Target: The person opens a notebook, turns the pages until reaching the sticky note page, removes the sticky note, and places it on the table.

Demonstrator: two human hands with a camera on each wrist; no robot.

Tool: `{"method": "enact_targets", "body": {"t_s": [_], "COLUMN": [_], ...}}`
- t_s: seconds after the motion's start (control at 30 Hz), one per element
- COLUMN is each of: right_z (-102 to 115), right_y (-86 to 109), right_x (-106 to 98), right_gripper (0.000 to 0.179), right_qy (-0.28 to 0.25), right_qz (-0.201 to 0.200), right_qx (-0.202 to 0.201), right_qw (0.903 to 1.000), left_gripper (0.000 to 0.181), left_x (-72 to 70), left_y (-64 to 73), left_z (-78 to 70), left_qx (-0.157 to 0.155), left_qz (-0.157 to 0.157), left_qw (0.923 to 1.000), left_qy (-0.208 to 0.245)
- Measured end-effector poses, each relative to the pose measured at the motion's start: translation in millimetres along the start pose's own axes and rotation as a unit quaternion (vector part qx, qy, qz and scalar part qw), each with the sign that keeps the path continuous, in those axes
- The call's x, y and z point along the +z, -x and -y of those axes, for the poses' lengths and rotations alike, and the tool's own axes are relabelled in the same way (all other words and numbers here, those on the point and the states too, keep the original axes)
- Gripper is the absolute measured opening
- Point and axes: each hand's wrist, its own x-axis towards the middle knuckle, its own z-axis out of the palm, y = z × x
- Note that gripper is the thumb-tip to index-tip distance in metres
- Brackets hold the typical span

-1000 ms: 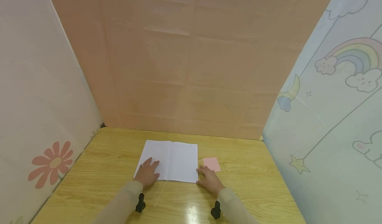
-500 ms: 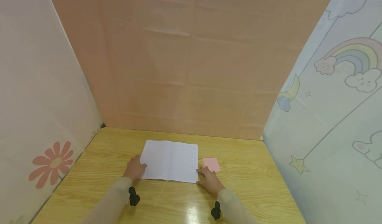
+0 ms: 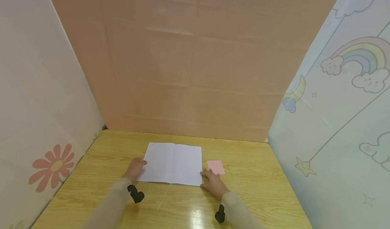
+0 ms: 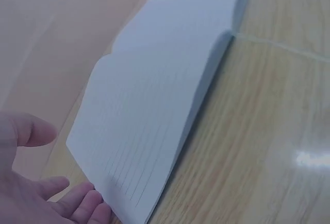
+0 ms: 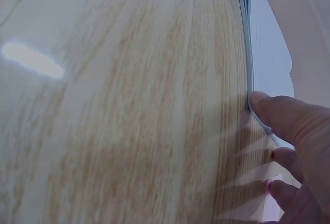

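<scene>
An open notebook with lined white pages lies on the wooden table. At its left edge is my left hand; in the left wrist view its fingertips meet the page edge while the thumb stands apart. Beside the right edge rests my right hand, fingers spread. The right wrist view shows its thumb on the notebook's lower right corner, with the other fingers beyond the edge. A square pink sticky note lies right at the right hand's fingertips.
A thin pale cord trails from the notebook's spine toward the front of the wooden table. A tan sheet hangs behind the table, with patterned panels at left and right. Small black devices sit at both wrists.
My left hand has slid off the left page, moving left to the notebook's outer edge. The right hand, notebook and pink note stay in place.
</scene>
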Motion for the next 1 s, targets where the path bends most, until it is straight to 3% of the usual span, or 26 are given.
{"method": "enact_targets", "body": {"t_s": [0.1,0.4,0.57,0.73,0.87,1.0], "right_z": [0,1,0,-1,-1,-1], "right_y": [-0.3,-0.1,-0.5,-0.9,-0.5,-0.4], "right_x": [0,0,1,2,2,2], "right_gripper": [0.053,0.054,0.054,0.053,0.053,0.054], "right_qy": [0.002,0.003,0.0,0.002,0.003,0.003], "right_qz": [-0.004,-0.003,-0.003,-0.007,-0.009,-0.005], "right_qx": [-0.002,0.002,0.004,0.001,-0.001,0.0], "right_qw": [1.0,1.0,1.0,1.0,1.0,1.0], "left_gripper": [0.062,0.061,0.065,0.06,0.061,0.066], "left_x": [-3.6,-13.0,-16.9,-22.2,-28.4,-33.4], "left_y": [2.1,3.0,3.5,4.2,6.8,10.8], "left_z": [-2.6,-6.6,-5.0,-2.7,-3.3,-7.9], "left_qx": [-0.014,-0.012,0.008,0.042,0.06,0.082], "left_qz": [0.008,0.049,0.086,0.143,0.197,0.263], "left_qw": [0.9986,0.9896,0.9756,0.9654,0.9474,0.9215], "left_qy": [0.051,0.135,0.202,0.214,0.245,0.273]}}
